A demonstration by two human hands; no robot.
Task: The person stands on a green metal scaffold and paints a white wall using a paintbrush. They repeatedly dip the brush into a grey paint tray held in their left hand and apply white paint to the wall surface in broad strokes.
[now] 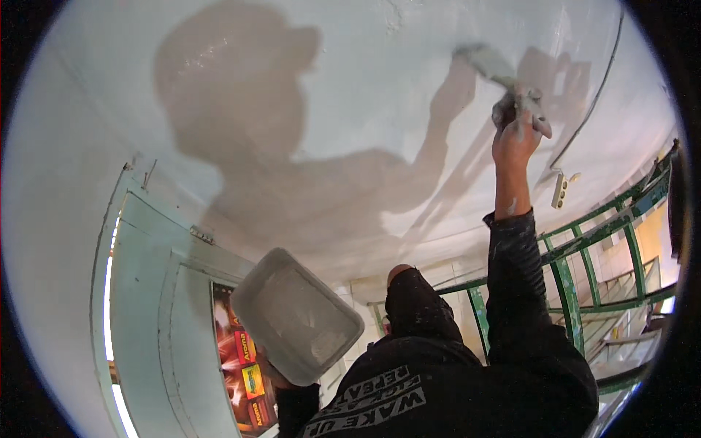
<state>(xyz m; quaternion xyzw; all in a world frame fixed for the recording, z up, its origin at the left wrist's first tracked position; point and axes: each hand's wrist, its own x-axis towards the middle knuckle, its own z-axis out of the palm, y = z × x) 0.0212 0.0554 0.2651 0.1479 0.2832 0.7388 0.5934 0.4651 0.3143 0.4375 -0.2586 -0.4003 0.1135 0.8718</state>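
My right hand [517,128], smeared with a whitish paste, is raised at the upper right and closed around a putty knife [492,67]. The knife's wide blade lies against or very near the pale painted wall [361,87]; it is a little blurred. At the lower left, a grey plastic tub [298,317] is tilted with its open side towards me, and whitish residue coats its inside. My left hand [272,368] supports the tub from behind and below; most of its fingers are hidden by the tub.
A pale green door [142,263] with a poster [249,378] stands at the left. Green metal railings [575,306] curve along the right. A power strip [559,191] hangs on a cable [594,101] on the wall at the right. My shadow covers much of the wall.
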